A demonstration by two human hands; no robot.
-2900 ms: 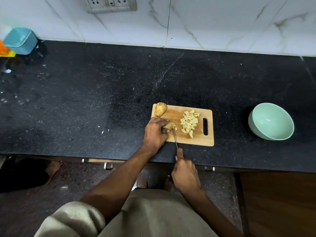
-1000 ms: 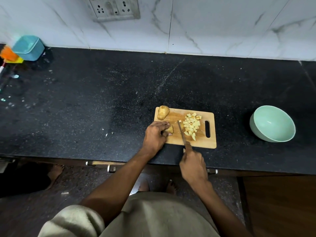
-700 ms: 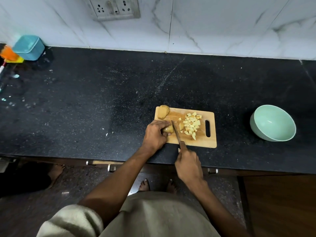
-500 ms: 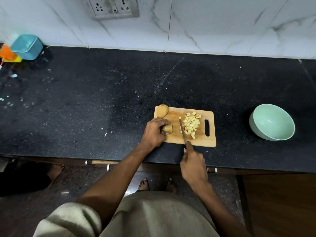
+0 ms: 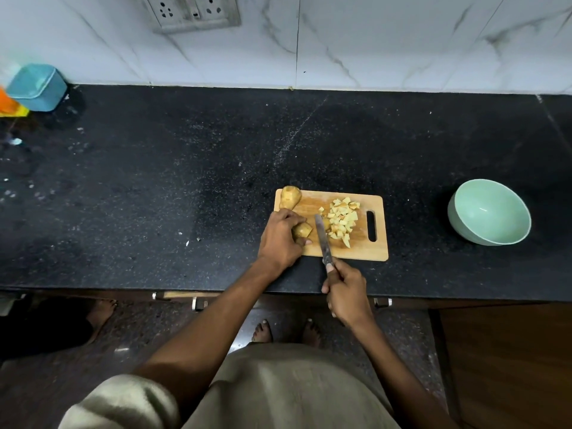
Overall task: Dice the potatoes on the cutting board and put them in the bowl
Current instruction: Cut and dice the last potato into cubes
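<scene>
The knife [image 5: 322,239] has come back in from the pile's edge and now lies just right of the potato piece [image 5: 302,230], with a small gap between blade and piece; the left hand has stayed put on that piece. Biggest first: the black counter [image 5: 185,181] runs the whole width, under a white marble wall [image 5: 402,41] with a socket plate [image 5: 193,12]; the green bowl [image 5: 489,212] sits well off to the right, nothing in it; a blue tub [image 5: 37,87] sits far left by the wall. The wooden cutting board [image 5: 365,252] lies near the front edge, handle slot to the right; a whole potato [image 5: 290,197] rests on its far left corner; the diced pile [image 5: 342,219] sits by the slot. The left hand [image 5: 280,239] curls round the potato piece, pinning it to the board; the right hand [image 5: 346,292] grips the knife handle, forefinger along the top.
</scene>
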